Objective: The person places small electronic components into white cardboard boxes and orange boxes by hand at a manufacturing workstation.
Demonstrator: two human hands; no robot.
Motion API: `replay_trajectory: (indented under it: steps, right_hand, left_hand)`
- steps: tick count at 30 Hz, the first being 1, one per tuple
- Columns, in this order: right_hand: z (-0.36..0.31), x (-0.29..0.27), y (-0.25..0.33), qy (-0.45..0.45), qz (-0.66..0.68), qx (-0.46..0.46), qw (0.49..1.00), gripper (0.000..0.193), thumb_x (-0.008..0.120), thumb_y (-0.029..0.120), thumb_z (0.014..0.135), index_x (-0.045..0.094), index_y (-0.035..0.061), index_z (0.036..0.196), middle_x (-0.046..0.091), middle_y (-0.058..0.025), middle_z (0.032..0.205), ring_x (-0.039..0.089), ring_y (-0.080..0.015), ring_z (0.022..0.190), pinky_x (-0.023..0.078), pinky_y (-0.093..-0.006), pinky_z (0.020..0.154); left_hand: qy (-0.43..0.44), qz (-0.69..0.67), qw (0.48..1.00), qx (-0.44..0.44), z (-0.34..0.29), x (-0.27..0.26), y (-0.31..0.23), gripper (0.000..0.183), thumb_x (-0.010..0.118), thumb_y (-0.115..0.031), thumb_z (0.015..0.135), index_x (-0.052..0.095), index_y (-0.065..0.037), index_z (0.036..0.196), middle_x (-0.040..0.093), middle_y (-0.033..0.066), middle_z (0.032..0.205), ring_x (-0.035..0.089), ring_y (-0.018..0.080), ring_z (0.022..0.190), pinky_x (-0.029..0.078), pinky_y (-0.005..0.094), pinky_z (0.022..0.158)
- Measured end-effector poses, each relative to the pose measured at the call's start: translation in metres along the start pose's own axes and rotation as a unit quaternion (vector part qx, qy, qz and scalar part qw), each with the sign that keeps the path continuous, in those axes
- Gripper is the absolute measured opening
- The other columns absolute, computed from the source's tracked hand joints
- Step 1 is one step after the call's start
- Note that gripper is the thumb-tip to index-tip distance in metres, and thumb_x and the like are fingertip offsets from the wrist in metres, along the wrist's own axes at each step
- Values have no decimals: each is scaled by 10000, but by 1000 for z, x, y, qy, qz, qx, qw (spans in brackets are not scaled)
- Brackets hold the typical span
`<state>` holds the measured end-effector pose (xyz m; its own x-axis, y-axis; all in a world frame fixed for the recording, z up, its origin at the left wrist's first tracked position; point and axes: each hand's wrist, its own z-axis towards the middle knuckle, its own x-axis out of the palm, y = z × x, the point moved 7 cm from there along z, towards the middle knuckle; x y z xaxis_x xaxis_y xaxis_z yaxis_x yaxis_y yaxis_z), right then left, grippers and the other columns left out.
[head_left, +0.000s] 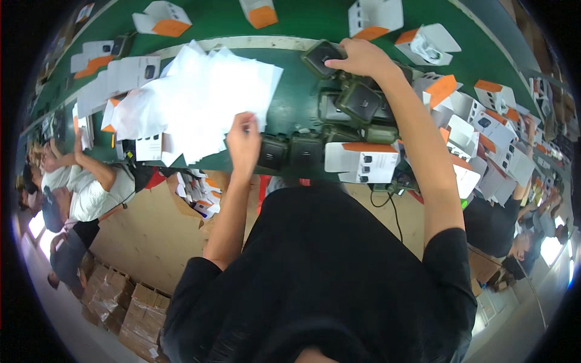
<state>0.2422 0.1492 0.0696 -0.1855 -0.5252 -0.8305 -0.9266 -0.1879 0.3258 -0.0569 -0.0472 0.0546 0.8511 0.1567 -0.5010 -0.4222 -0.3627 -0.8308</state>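
Observation:
My right hand reaches to the far middle of the table, with its thumb and fingers closed round a dark green square case. Below it lies a heap of similar dark green cases. My left hand is at the lower right edge of a spread pile of thin white sheets or bags. Its fingers are curled together; whether they pinch a sheet does not show. Two more dark cases stand between my hands near the front edge, one beside my left wrist and another to its right.
An open white and orange carton lies at the table's front edge. Many cartons crowd the right side. More open cartons line the far side of the green table. Co-workers sit at left and right.

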Motion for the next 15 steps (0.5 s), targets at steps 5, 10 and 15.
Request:
replay_trajectory:
  steps: [5,10,15]
  right_hand:
    - [61,40,9,75,37,-1,996,1146,872,636,551,487,-28,1402,587,-278,1338,593,-390,1232,487,-442,1030]
    - [56,35,57,-56,91,-85,991,935,898,458,639,514,17,1369,576,-203,1250,577,-355,1184,474,-396,1010]
    - [-2,-24,112,-155,115,-139,971,872,893,331,704,461,56,1409,549,-196,1270,584,-327,1159,482,-382,1003]
  left_hand:
    - [-73,75,994,13,13,-50,53,216,641,-127,921,631,18,1081,667,159,940,633,267,779,513,372,747]
    - [-74,205,965,143,37,-17,29,396,728,-264,869,605,-50,1179,607,170,1158,567,377,1092,469,474,924]
    - [-43,231,955,182,57,16,1,316,716,-248,870,648,-103,1143,612,134,1165,573,345,1081,452,480,905]
